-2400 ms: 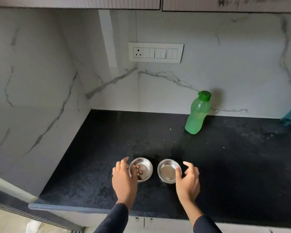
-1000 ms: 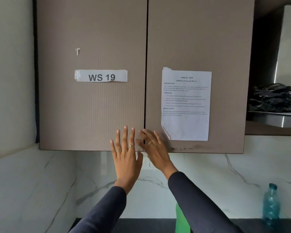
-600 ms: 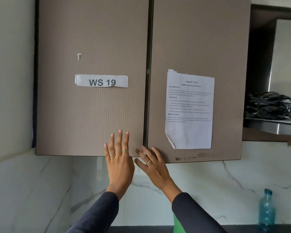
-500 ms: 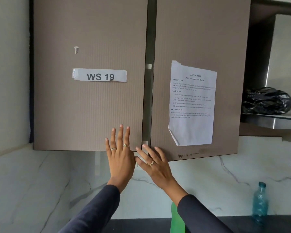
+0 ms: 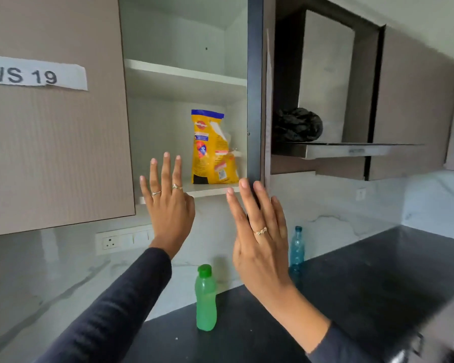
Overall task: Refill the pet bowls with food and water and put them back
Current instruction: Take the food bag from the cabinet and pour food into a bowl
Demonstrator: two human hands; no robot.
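A yellow pet food bag [image 5: 212, 148] stands upright on the lower shelf [image 5: 168, 193] of the wall cabinet, whose right door [image 5: 254, 87] is swung open edge-on. My left hand [image 5: 168, 203] is raised with straight fingers in front of the shelf edge, left of the bag, holding nothing. My right hand [image 5: 260, 231] is raised with fingers spread, its fingertips at the bottom edge of the open door. A green water bottle [image 5: 205, 297] stands on the black counter [image 5: 364, 284] below. The pet bowls are out of view.
The left cabinet door [image 5: 55, 127] with the "WS 19" label stays closed. A blue bottle [image 5: 296, 250] stands by the marble wall. A black bag [image 5: 296, 125] sits on the chimney hood [image 5: 346, 149] to the right. A socket panel [image 5: 123, 241] is on the wall.
The right cabinet door has swung fully open, showing the food bag inside. Both hands stay raised at the cabinet's bottom edge. My view turned from the bowls up to the cabinet.
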